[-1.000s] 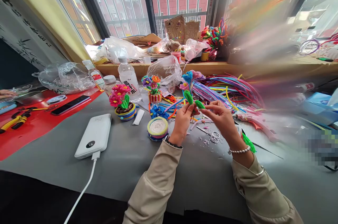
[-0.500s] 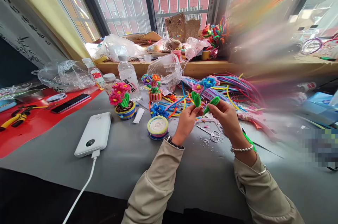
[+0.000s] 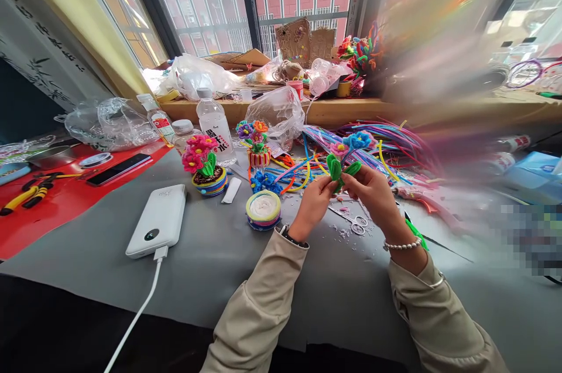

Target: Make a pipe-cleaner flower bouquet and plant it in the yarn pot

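Note:
Both hands are together over the table, fingers pinched. My left hand [image 3: 312, 204] grips the base of a small pipe-cleaner bouquet, with an upright green fuzzy leaf [image 3: 334, 168] just above its fingertips. Pink and blue pipe-cleaner flowers [image 3: 357, 140] top the bouquet. My right hand [image 3: 375, 194] pinches a second green leaf [image 3: 353, 168] close against it. Fingers hide where leaves and stems meet. Just below the hands lie silver scissors [image 3: 357, 224] among small scraps. Left of my left hand stands a round yarn-wrapped pot [image 3: 263, 211] with a whitish top.
A pot of pink flowers [image 3: 202, 162], a striped pot with flowers [image 3: 259, 156] and blue flowers [image 3: 266, 181] stand to the left. A white power bank [image 3: 158, 221] has a cable. Water bottles [image 3: 215, 127] and loose pipe cleaners [image 3: 386, 141] are behind. The right side is blurred.
The bouquet and its leaves have shifted slightly right. My hands have come closer together, bringing the right-hand leaf up against the left-hand one.

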A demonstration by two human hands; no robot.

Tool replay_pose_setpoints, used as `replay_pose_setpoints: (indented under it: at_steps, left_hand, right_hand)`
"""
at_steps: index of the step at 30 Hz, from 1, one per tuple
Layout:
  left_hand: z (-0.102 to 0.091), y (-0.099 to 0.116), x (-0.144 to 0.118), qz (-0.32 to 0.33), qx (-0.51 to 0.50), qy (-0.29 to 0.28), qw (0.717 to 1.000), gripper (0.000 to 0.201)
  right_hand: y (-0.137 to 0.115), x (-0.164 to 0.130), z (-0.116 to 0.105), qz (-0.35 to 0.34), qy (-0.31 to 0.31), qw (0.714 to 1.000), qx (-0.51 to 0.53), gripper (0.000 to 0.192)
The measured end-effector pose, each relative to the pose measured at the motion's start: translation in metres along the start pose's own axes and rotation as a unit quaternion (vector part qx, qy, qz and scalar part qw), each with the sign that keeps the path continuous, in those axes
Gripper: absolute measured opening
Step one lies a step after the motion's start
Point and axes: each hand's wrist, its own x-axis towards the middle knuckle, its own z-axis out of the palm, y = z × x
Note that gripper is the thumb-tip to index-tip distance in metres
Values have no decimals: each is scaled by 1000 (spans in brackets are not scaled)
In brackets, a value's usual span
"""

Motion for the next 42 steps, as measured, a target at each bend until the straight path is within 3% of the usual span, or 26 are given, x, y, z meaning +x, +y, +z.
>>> replay_pose_setpoints:
  at_steps: [5,12,23,28,32,42]
  left_hand:
    - [1,-2,0,-48,-97,-50,993,22]
    - [3,-5,1,-84,-166,-44,982,25]
    - [1,0,0,-119,-221,-74,965,30]
    - [-3,4,-2,-163,-238,-96,953,37]
    - [-5,9,-6,-165,-239,-142,946,41]
    - [-11,13,-7,-182,-249,-203,929,39]
  right_hand:
    - [-3,-1,-8,32,-70,996,49,20]
    - [-1,-4,0,58,-6,993,100,19]
    - [2,-3,-10,44,-78,993,81,26]
    - [4,0,-17,0,-51,999,6,29]
    - [2,1,-24,-33,-69,995,-62,29]
    - [1,-2,-27,-117,-54,987,-94,20]
